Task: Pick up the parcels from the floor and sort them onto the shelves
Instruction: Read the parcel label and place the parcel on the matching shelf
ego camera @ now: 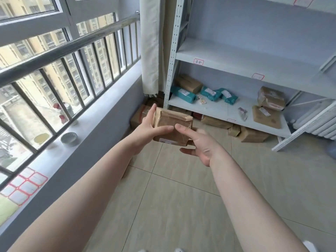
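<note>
Brown parcel [171, 127] pinched by left hand [151, 127], right hand [199, 144] spread at 4 o'clock. One-sided grip, could slip before the shelf [227, 106].

Barred window [60, 70] (daylit) left, beige tiled floor [181, 197], pale curtain [150, 44] in the corner

Three teal parcels [183, 94]; two hands [151, 128]; one held parcel [172, 127]

- I see a brown paper-wrapped parcel [172, 127] held mid-frame, tilted, white label on its near edge.
- Teal parcels [183, 94] and brown ones [271, 98] lie on the lowest shelf [234, 108], right of centre.
- More brown parcels [253, 134] sit on the floor [172, 197] beneath it.
</note>
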A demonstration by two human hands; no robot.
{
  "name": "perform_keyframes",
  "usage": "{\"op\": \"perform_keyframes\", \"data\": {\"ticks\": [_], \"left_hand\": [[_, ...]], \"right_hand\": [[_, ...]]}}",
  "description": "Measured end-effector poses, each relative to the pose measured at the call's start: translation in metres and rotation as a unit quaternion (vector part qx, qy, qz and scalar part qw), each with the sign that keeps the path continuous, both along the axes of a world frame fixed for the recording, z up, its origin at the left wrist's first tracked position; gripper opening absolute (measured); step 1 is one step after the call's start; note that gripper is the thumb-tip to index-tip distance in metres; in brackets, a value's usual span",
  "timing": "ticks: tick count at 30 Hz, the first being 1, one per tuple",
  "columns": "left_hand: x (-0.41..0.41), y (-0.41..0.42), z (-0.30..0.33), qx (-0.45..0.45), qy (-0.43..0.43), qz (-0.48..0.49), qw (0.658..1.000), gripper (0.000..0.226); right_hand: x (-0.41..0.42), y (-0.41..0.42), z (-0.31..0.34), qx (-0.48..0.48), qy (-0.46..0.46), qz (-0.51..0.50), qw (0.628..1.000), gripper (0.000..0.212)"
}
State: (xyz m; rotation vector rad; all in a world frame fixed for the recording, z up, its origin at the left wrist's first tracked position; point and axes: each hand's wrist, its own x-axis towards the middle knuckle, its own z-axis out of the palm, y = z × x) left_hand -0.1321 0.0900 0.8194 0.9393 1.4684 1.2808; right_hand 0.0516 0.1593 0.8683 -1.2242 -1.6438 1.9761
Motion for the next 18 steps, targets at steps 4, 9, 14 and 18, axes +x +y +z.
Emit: {"op": "perform_keyframes", "data": {"ticks": [4,9,14,18], "left_hand": [[0.000,-0.005,0.012,0.015,-0.037,0.005,0.999,0.115],[0.011,-0.017,0.032,-0.010,-0.061,0.000,0.998,0.074],[0.013,-0.026,0.035,-0.055,-0.050,-0.006,0.997,0.083],[0.002,-0.032,0.034,-0.066,-0.021,-0.078,0.995,0.123]], "right_hand": [[-0.005,-0.007,-0.002,0.035,0.009,-0.022,0.999,0.027],[-0.015,-0.015,-0.003,0.086,0.090,-0.051,0.991,0.046],[-0.019,-0.016,0.002,0.081,0.097,-0.053,0.991,0.039],[-0.019,-0.007,0.008,0.065,0.043,-0.052,0.996,0.037]]}}
